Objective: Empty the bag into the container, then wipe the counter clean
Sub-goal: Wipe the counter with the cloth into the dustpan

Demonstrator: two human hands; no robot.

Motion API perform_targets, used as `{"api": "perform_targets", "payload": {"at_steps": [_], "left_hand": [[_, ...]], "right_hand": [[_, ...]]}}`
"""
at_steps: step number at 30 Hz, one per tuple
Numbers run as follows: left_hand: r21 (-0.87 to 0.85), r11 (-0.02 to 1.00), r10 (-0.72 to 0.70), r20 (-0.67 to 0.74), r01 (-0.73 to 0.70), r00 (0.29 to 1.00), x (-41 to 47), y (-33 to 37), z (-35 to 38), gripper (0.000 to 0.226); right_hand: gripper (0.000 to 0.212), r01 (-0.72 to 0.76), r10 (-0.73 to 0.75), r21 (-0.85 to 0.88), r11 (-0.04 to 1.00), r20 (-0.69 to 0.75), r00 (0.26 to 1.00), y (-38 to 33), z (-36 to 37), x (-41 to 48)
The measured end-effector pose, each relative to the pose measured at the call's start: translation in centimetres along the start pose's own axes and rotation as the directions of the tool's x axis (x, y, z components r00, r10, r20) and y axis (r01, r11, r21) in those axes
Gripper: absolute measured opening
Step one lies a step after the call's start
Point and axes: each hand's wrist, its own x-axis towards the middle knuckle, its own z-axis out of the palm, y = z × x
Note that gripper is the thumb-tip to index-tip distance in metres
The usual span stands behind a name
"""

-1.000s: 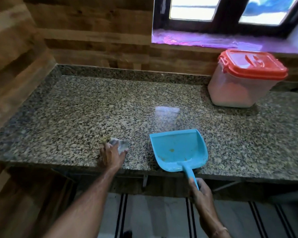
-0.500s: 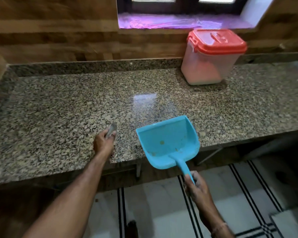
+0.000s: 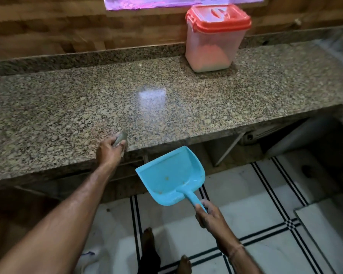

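Speckled granite surface [image 3: 186,107], bare in the middle. Container [image 3: 212,44], clear plastic with a red lid [image 3: 219,17] shut on it, stands at the back beside the wall. Left hand [image 3: 110,150] at the front edge, clenched on a small crumpled cloth [image 3: 120,137]. Right hand [image 3: 209,215] grasps the handle of a blue dustpan [image 3: 171,175], held off the surface, over the tiled floor [image 3: 265,194].

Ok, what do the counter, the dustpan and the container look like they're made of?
Counter: polished speckled stone, likely granite; it mirrors the window as a bright patch. Dustpan: blue moulded plastic, smooth and slightly glossy, pan and handle in one piece, held by the right hand. Container: translucent plastic body showing pale contents, opaque red plastic lid with clip latches.
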Motion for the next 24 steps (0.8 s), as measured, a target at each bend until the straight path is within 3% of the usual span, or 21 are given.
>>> {"api": "perform_targets", "payload": {"at_steps": [4,8,11,16,18,21,24], "left_hand": [[0.008,1.0,0.028,0.038,-0.029,0.999,0.0,-0.8,0.6,0.048],[0.201,0.979,0.058,-0.077,-0.042,0.995,3.1,-1.7,0.3,0.04],[0.309,0.951,0.025,-0.182,0.033,0.983,6.7,-2.7,-0.5,0.037],[0.331,0.938,-0.029,-0.223,0.104,0.974,8.9,-4.1,1.4,0.036],[0.36,0.933,0.079,-0.15,-0.02,0.985,7.5,-1.7,5.0,0.03],[0.352,0.884,0.295,0.093,-0.309,0.951,4.4,3.2,11.6,0.023],[0.198,0.916,0.285,0.294,-0.35,0.912,4.3,5.7,16.7,0.025]], "right_hand": [[0.024,-0.063,0.065,0.035,0.997,-0.04,0.997,1.2,1.3,2.5],[0.016,-0.16,0.164,0.08,0.984,-0.042,0.986,1.7,2.9,6.0],[0.018,-0.22,0.222,0.054,0.974,-0.037,0.974,2.5,3.9,8.4],[0.014,-0.258,0.259,0.038,0.965,-0.045,0.965,3.1,4.9,11.4],[0.014,-0.277,0.278,0.027,0.96,-0.055,0.959,3.1,5.0,11.9],[0.023,-0.325,0.323,-0.014,0.946,-0.064,0.944,3.8,5.1,12.7],[0.026,-0.369,0.366,-0.026,0.929,-0.077,0.927,3.6,5.0,13.0]]}}
